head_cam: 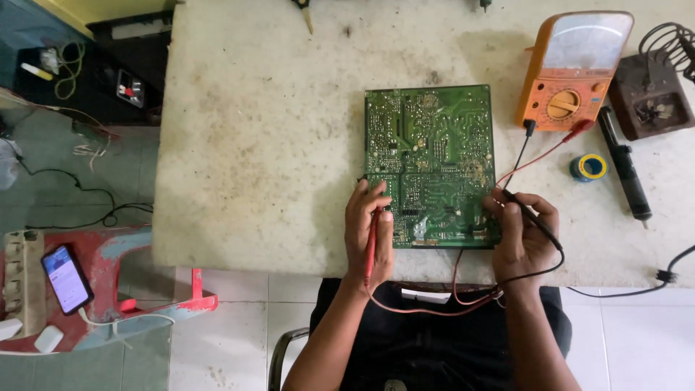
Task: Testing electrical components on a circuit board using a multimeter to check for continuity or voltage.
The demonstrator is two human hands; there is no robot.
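Worn, stained white table (275,145) over white floor tiles (637,340); at left, grey-green floor (65,210) and a chipped red stool (116,253).

Left of the circuit board (431,165) the bench (260,145) lies open; right of it, multimeter (573,69), leads, solder reel (588,167) crowd.

Electronics repair workshop; stained workbench (275,145), multimeter (572,72), soldering iron stand (648,94), solder reel (588,167)
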